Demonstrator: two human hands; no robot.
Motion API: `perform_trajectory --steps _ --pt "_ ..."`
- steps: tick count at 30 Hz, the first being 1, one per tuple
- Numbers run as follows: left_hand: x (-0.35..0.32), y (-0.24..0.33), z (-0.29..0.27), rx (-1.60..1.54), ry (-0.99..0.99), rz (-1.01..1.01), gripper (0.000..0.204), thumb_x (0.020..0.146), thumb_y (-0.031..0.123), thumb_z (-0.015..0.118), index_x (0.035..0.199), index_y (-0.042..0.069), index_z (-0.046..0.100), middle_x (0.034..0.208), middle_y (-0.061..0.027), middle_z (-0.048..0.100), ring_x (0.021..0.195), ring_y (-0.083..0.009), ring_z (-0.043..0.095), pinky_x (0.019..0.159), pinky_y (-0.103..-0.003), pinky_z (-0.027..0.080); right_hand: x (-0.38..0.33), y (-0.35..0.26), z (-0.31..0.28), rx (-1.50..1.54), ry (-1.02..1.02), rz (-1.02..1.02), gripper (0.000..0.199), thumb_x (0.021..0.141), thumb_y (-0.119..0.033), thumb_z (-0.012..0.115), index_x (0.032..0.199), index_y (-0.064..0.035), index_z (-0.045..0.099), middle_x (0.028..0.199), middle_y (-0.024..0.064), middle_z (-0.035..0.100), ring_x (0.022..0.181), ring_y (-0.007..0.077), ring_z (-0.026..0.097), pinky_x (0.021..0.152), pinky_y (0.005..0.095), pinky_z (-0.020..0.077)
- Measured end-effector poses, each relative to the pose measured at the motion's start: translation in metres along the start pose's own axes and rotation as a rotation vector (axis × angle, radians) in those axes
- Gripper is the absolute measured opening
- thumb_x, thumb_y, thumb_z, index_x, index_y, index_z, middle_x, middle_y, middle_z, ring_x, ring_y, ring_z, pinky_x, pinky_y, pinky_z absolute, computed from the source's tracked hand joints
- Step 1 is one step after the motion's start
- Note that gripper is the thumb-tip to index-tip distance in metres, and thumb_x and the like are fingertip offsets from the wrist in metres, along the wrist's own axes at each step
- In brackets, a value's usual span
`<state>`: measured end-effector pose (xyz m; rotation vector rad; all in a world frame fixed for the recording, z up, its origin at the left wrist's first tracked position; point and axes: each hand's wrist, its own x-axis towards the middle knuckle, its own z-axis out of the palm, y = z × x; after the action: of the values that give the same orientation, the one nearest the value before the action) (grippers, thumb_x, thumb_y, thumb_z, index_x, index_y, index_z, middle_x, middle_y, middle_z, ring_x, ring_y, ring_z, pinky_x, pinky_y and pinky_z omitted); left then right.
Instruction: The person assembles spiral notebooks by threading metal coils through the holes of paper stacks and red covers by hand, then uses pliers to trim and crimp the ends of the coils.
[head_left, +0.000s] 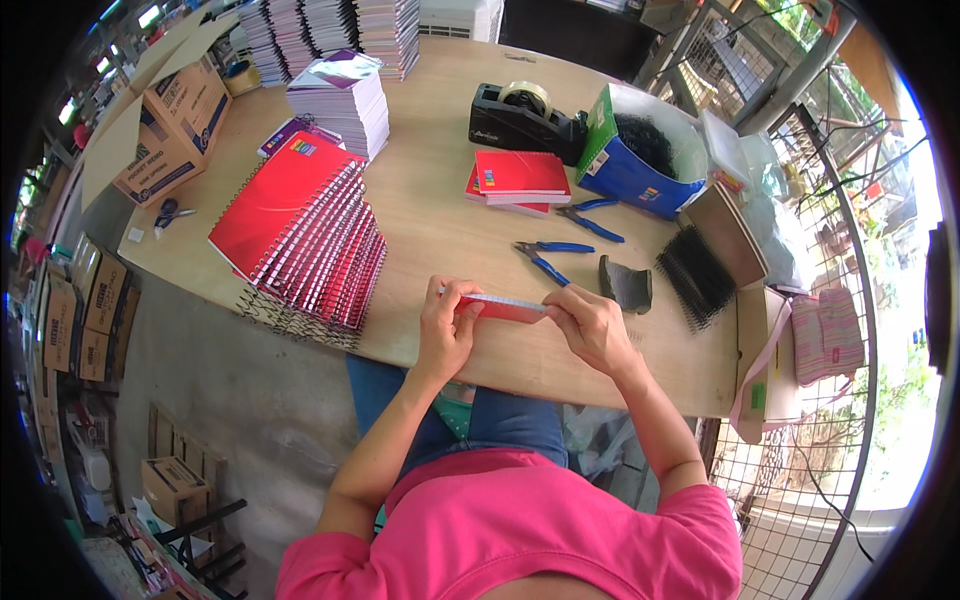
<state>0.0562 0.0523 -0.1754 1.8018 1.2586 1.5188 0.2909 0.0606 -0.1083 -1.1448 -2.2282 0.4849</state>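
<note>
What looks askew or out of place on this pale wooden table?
Mainly the small pile of red notebooks by the black tape dispenser: its top lies askew over the bottom. The tall stack of red spiral-bound notebooks looks unevenly layered, near the edge of the table.

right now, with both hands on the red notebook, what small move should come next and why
I'd probably steady the red notebook with the left hand and work along its right end with the right hand: the two hands pinch opposite ends, its pale edge faces up, and the nearer blue-handled pliers lie untouched.
</note>
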Motion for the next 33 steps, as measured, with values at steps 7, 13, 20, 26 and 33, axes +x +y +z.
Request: perform_trajectory --steps 7,13,20,26,33 --pt "-0.002 0.000 0.000 0.003 -0.004 0.006 0.016 0.094 0.014 0.068 0.106 0.006 0.060 0.099 -0.0113 0.055 0.088 -0.0276 0.057 0.072 -0.039 0.051 -0.001 -0.002 -0.008 -0.309 0.083 -0.147 0.026 0.087 -0.023 0.074 0.109 -0.0085 0.070 0.112 0.0141 0.064 0.106 0.0353 0.060 0.081 0.0530 0.0503" --pt "0.001 0.004 0.006 0.018 0.006 0.091 0.043 0.082 0.030 0.084 0.104 0.006 0.056 0.097 -0.0109 0.051 0.087 -0.0267 0.055 0.074 -0.039 0.049 -0.017 0.061 -0.035 -0.535 0.110 0.667 0.057 0.082 -0.043 0.074 0.122 -0.0032 0.068 0.137 0.0233 0.053 0.121 0.0396 0.055 0.099 0.0496 0.0478" --pt "0.009 -0.010 0.007 -0.022 -0.070 0.119 0.055 0.076 0.036 0.088 0.104 0.007 0.050 0.096 -0.0097 0.050 0.086 -0.0269 0.053 0.072 -0.038 0.047 0.018 0.057 -0.048 0.721 -0.573 0.031 0.063 0.086 -0.043 0.058 0.116 0.0115 0.068 0.142 0.0229 0.057 0.123 0.0330 0.058 0.107 0.0391 0.0417" --pt "0.008 -0.006 0.004 -0.030 -0.110 0.123 0.057 0.073 0.034 0.090 0.103 0.006 0.050 0.095 -0.0098 0.050 0.086 -0.0272 0.052 0.071 -0.038 0.047 0.018 0.050 -0.029 0.950 -0.518 0.104 0.058 0.094 -0.039 0.051 0.118 0.0112 0.067 0.136 0.0220 0.059 0.123 0.0333 0.058 0.103 0.0394 0.0450" --pt "0.005 -0.008 0.006 -0.047 -0.129 0.116 0.056 0.074 0.031 0.089 0.104 0.005 0.050 0.096 -0.0104 0.050 0.087 -0.0285 0.053 0.072 -0.039 0.047 0.021 0.037 -0.024 0.191 -0.406 0.094 0.040 0.097 -0.030 0.057 0.113 0.0024 0.072 0.131 0.0167 0.063 0.111 0.0296 0.064 0.096 0.0384 0.0491"
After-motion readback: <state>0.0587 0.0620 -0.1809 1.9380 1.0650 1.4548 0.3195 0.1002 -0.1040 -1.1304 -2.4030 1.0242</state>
